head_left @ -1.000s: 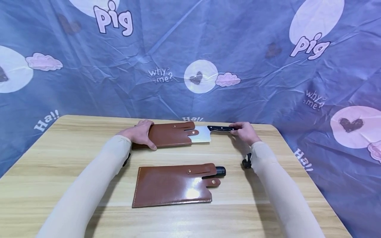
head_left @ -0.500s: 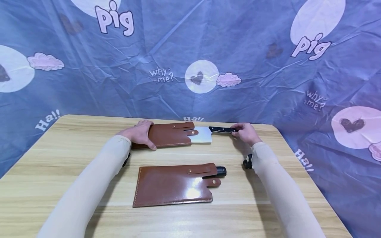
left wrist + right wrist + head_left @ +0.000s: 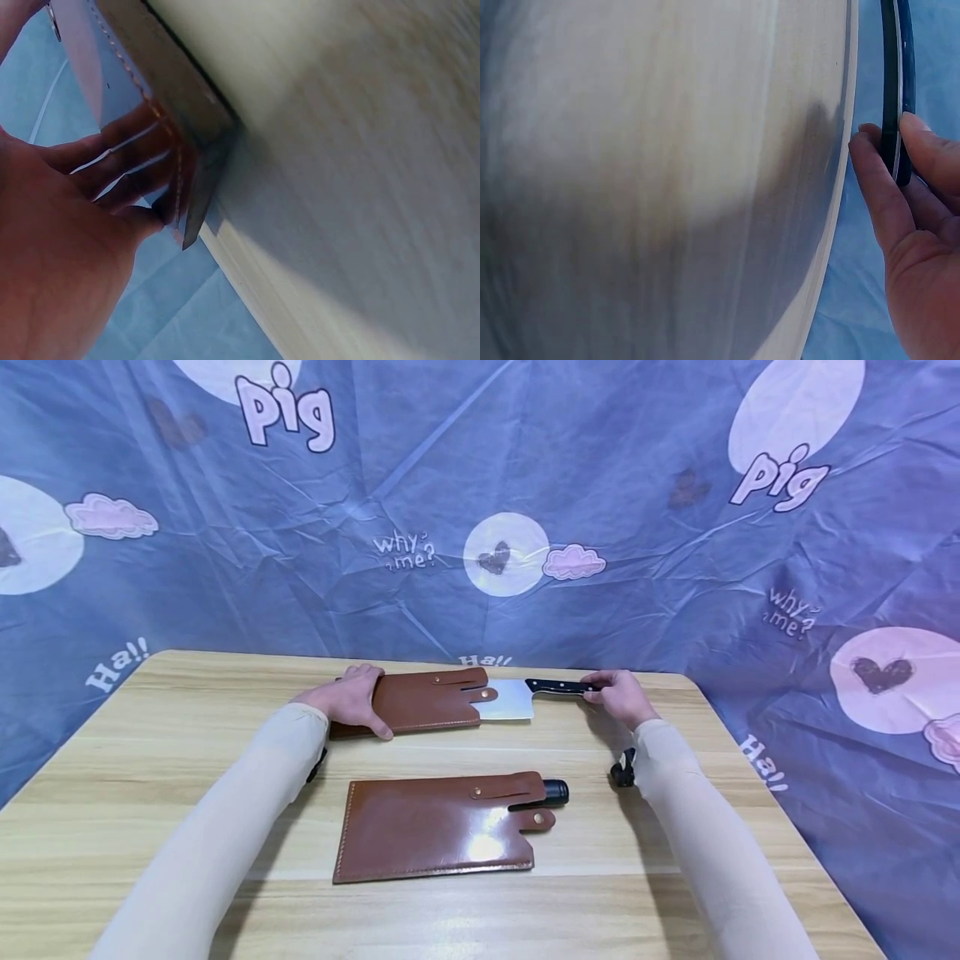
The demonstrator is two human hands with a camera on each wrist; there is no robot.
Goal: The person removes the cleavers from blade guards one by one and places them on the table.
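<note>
At the table's back, my left hand (image 3: 348,697) grips the closed end of a brown leather knife sheath (image 3: 427,700), thumb over its near edge. The left wrist view has the fingers at the stitched end of the sheath (image 3: 187,127), reflected in the glossy leather. From the sheath's right-hand mouth comes part of a cleaver's broad steel blade (image 3: 508,700); the rest is hidden inside. My right hand (image 3: 617,695) pinches the butt of the cleaver's black riveted handle (image 3: 558,686). In the right wrist view, thumb and fingers close on both sides of the handle (image 3: 897,82).
Nearer to me lies a second brown leather sheath (image 3: 435,827), with a black handle end (image 3: 556,792) sticking out at its right. The pale wooden table (image 3: 600,902) ends behind the cleaver, against a blue printed cloth (image 3: 420,460).
Over the last second, the cleaver has slid slightly to the right with my right hand, and a little more blade shows. My left hand stays on the sheath.
</note>
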